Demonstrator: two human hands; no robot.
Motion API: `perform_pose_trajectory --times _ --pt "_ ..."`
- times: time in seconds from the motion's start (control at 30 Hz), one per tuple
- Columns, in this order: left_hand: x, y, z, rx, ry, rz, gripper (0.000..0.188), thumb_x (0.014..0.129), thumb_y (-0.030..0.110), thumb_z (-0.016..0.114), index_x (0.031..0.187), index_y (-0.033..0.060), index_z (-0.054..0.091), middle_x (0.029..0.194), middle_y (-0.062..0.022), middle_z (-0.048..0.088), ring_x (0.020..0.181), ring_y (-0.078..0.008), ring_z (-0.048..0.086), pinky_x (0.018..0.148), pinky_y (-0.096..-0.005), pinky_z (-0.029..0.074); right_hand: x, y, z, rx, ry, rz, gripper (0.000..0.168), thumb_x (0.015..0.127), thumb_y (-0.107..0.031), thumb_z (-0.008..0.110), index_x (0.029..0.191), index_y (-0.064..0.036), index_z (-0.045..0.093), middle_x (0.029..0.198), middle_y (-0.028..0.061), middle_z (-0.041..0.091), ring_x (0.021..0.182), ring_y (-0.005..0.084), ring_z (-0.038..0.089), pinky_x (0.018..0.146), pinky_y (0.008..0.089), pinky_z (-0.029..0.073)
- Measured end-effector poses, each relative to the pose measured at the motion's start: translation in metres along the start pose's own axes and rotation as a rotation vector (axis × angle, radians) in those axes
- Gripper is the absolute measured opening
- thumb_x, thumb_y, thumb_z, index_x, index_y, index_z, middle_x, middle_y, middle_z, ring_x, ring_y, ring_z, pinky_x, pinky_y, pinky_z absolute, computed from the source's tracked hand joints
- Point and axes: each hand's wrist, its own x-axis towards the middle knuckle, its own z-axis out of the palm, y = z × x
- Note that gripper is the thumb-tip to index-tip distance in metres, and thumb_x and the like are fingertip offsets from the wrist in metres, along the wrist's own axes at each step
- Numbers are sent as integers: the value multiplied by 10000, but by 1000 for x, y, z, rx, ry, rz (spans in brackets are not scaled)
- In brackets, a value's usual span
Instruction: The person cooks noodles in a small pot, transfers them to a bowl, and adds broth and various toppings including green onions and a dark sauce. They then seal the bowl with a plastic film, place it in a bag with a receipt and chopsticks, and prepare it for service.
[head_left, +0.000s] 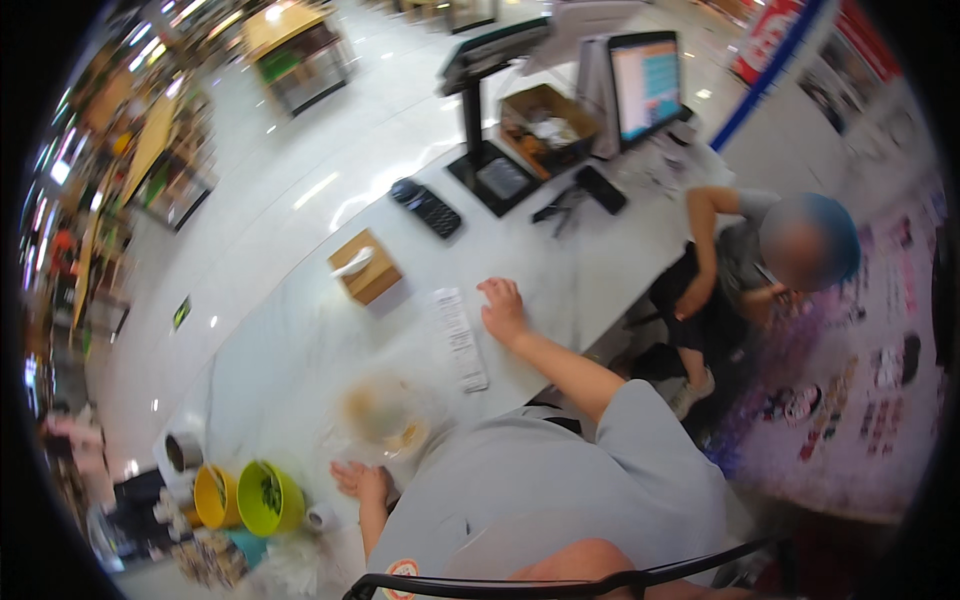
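Note:
My right hand (504, 309) is low over the white marble-look counter (285, 375) or resting on it, fingers spread and slightly curled, with nothing in it. Just to its left lies a long printed paper slip (459, 341) bearing writing. Lower left, my left hand (361, 480) rests on the counter, fingers apart and empty. Beside that hand, close against my body, stands a clear plastic bag (384, 412) with what looks like packed food inside; blur hides the details. A wooden tissue box (367, 274) with a tissue sticking out sits beyond the slip.
Farther along are a black keypad handset (427, 208), a black stand (476, 112), an open box (547, 124), a phone (600, 189) and a monitor (646, 86). A yellow cup (214, 499) and a green cup (266, 499) stand lower left. A person in a blue cap (810, 240) sits at right.

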Motion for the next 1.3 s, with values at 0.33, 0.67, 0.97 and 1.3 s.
perform_pose_trajectory --times 0.33,0.67,0.97,1.3 --pt "21 -17 23 -42 114 66 954 795 382 583 1506 63 32 1537 -279 -57 1426 -424 -106 1100 -620 -46 155 -140 72 260 -278 -445 404 671 -7 618 1066 -94 616 1093 123 572 1080 359 474 954 435 408" --pt "0 -6 2 -70 94 51 930 851 456 570 1514 100 23 1535 -281 -71 1420 -437 -103 1091 -630 -40 204 -177 135 28 -758 -422 209 796 -170 662 985 -109 596 1010 62 616 1062 288 543 857 440 431" --pt "1 -2 -2 -92 96 35 905 871 498 540 1515 102 44 1535 -280 -85 1417 -439 -105 1087 -630 -52 232 -170 85 -256 -1092 -565 361 621 -131 742 963 -115 626 850 87 672 832 287 642 722 353 502" --pt "-1 -3 1 -86 135 51 869 890 506 508 1516 107 56 1542 -266 -59 1421 -439 -82 1096 -619 -36 198 -157 71 -233 -870 -571 116 678 -102 676 789 -106 644 799 67 661 810 274 631 701 397 509"
